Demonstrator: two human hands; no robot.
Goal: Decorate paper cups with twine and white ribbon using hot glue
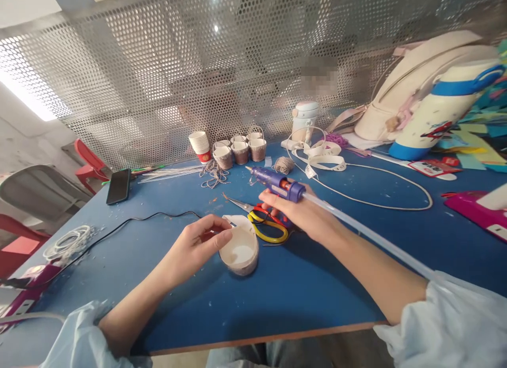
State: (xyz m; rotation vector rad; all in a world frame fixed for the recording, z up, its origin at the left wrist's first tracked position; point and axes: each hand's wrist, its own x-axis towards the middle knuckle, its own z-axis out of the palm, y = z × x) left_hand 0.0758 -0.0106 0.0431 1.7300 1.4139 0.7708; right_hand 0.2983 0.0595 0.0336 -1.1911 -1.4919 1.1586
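Your right grip (pixel 307 215) wraps the purple glue gun (pixel 277 184), and your left grip (pixel 200 241) pinches the paper cup (pixel 240 252) at its rim. Around that cup spreads the blue counter (pixel 317 299); the glue gun is beyond it and rightward, the scissors (pixel 271 237) lie just past its right side, and the yarn ball (pixel 284 165) sits farther behind.

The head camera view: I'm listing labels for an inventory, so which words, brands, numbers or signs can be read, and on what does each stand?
None reads clearly.
Red-and-white card: pale lettering, too blurred to read.
White ribbon: faint marks, too small to read.
Glue gun: pale marking on its side, too blurred to read.
Paper cups: a red patch near the bottom, too small to read.
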